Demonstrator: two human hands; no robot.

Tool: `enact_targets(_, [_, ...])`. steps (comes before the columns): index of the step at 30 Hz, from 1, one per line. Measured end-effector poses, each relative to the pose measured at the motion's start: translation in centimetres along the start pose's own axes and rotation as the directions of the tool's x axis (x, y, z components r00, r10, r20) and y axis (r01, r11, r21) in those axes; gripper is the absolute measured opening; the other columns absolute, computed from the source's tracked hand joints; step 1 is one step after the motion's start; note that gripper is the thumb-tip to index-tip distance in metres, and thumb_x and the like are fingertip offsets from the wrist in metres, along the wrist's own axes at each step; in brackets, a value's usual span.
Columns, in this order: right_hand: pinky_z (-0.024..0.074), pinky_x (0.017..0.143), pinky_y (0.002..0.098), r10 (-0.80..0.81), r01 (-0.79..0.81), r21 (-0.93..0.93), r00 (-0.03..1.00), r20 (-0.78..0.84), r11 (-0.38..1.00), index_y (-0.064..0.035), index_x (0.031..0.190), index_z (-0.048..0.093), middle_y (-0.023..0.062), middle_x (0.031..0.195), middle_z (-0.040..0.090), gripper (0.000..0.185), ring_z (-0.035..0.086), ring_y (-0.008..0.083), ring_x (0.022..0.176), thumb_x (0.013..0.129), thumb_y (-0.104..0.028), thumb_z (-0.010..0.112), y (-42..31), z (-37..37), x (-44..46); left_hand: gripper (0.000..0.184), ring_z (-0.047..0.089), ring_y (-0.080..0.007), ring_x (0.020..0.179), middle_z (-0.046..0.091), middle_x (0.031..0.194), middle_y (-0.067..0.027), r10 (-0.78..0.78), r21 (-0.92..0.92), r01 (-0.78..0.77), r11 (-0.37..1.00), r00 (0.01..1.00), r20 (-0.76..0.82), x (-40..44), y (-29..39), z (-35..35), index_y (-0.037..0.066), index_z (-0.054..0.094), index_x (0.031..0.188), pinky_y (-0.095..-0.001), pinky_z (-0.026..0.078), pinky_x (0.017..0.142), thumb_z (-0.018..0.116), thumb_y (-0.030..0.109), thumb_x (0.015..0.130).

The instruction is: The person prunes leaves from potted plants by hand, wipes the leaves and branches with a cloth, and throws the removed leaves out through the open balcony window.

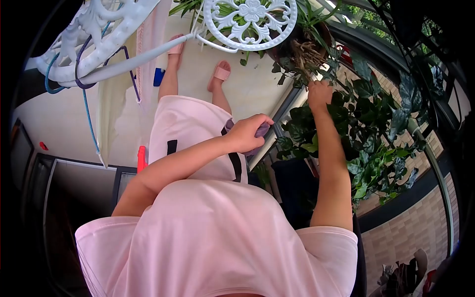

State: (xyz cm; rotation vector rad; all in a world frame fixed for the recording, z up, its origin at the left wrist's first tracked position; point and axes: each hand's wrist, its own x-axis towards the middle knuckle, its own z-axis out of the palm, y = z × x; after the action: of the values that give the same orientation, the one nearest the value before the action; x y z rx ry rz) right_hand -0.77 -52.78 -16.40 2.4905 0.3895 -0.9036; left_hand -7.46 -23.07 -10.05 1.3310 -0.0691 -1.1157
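My left hand point(246, 133) is closed around a bunched purple-grey cloth point(262, 130), held in front of my pink skirt. Part of the cloth shows past the fingers; the palm hides the rest. On the right, my right hand point(320, 94) reaches up among the plants, its fingers bent together beside brown dry stems point(303, 53) under a hanging pot. What those fingers hold, if anything, is too small to make out. Dark green leafy vines point(363, 133) trail around my right wrist and forearm.
A white ornate metal plant stand point(251, 22) is overhead at the top. White scrolled metalwork point(99, 34) with blue and purple hangers is at upper left. A glazed metal railing point(443, 198) runs along the right side. A small blue object point(159, 77) lies by my feet.
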Motion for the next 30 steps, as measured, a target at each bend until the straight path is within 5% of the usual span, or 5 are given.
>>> enact_targets(6, [0.0507,0.062,0.0426,0.276,-0.2,-0.398,0.95,0.143,0.895,-0.0126,0.072,0.064,0.0064,0.07,0.063,0.008,0.061,0.0255,0.075,0.077,-0.017,0.06,-0.5,3.4,-0.1,0.046,0.056,-0.0304,0.095,0.058,0.103,-0.0136,-0.002,0.005,0.002,1.0,1.0,-0.018,0.0,1.1,-0.4,0.009,0.049,0.113,-0.0366,0.045,0.082,0.057,0.009,0.067])
enact_targets(14, [0.0517,0.066,0.0363,0.426,-0.481,0.1,0.84,0.336,0.871,-0.0068,0.091,0.064,0.0081,0.083,0.065,0.022,0.064,0.0291,0.089,0.073,-0.02,0.065,-0.1,2.5,2.1,0.046,0.057,-0.023,0.102,0.059,0.108,-0.0104,-0.066,-0.025,0.067,0.997,0.998,0.016,-0.6,1.1,-1.0,0.007,0.048,0.114,-0.0311,0.044,0.087,0.056,0.004,0.069])
enact_targets(20, [0.0499,0.062,0.0436,0.109,-0.088,0.423,0.994,-0.025,0.902,-0.0061,0.077,0.062,0.0149,0.072,0.064,0.009,0.063,0.0344,0.071,0.074,-0.015,0.062,-1.7,4.3,1.4,0.046,0.057,-0.0304,0.093,0.059,0.102,-0.014,-0.007,-0.034,0.006,0.999,1.0,-0.028,-0.9,0.6,-0.1,0.009,0.049,0.113,-0.0361,0.045,0.081,0.058,0.01,0.068])
enact_targets(27, [0.0475,0.064,0.0403,0.117,-0.175,0.669,0.984,0.132,0.723,-0.0025,0.081,0.057,0.0163,0.078,0.063,0.015,0.061,0.0295,0.073,0.082,-0.017,0.053,-4.0,-3.4,-1.0,0.047,0.057,-0.0293,0.096,0.059,0.105,-0.0139,-0.042,0.017,0.043,0.999,0.998,-0.048,-2.0,0.6,-1.4,0.008,0.049,0.114,-0.0362,0.045,0.082,0.058,0.01,0.068])
enact_targets(30, [0.0422,0.058,0.0301,0.072,-0.376,0.915,0.918,0.389,-0.148,-0.0039,0.08,0.053,0.0073,0.076,0.06,0.014,0.053,0.0164,0.065,0.085,-0.016,0.049,-2.7,-9.6,-3.9,0.046,0.057,-0.0274,0.099,0.059,0.108,-0.0134,-0.006,0.014,0.007,1.0,0.999,-0.052,-2.7,1.5,-1.7,0.007,0.048,0.115,-0.0343,0.045,0.085,0.056,0.007,0.069])
